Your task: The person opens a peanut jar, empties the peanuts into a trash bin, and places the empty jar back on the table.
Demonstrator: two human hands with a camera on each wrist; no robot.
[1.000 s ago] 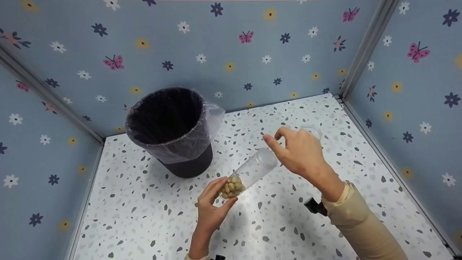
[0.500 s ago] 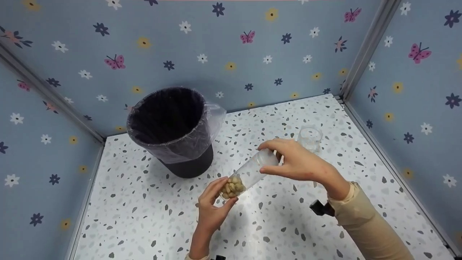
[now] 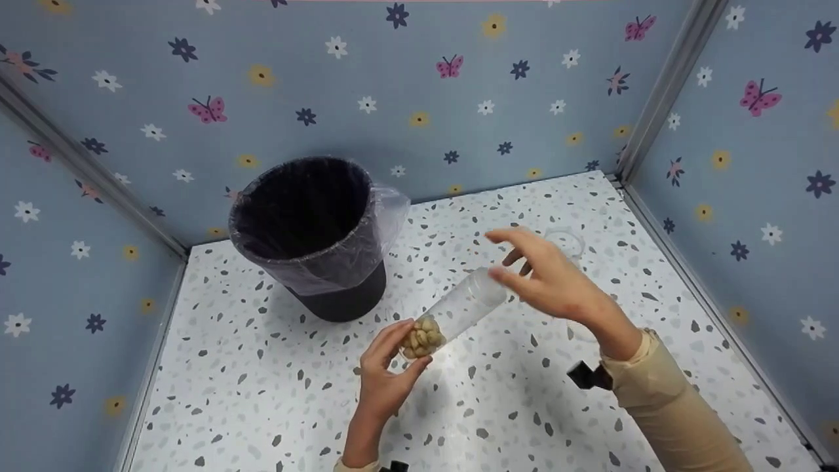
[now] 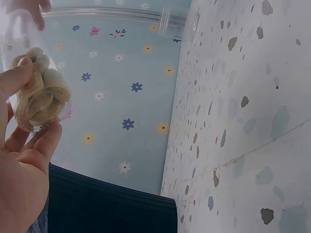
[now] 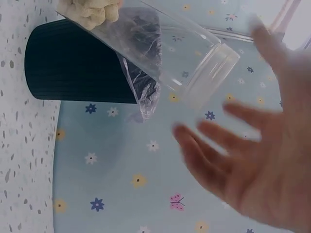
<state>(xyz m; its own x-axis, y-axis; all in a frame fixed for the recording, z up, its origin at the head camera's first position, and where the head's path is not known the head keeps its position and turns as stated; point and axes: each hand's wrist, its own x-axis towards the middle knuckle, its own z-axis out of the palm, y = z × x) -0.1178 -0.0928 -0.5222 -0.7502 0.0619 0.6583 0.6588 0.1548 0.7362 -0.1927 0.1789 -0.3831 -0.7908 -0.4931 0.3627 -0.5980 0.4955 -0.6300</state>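
Note:
My left hand holds a clear plastic jar by its base, thumb on one side and fingers on the other. Tilted, the jar points away to the right, and tan nut-like pieces gather at its lower end. At the upper end, a clear band shows in the right wrist view; I cannot tell whether it is a lid or the neck. Just beyond that end is my right hand, fingers spread and blurred, holding nothing. The left wrist view shows the pieces close up through the base.
A black bin with a clear liner bag stands at the back left of the speckled table. Behind the right hand stands a small clear round container, partly hidden. Flowered walls enclose the back and sides.
My right hand came down around the jar's upper end half a second ago, and has since drawn back up and right, off it. The left hand and jar stay put.

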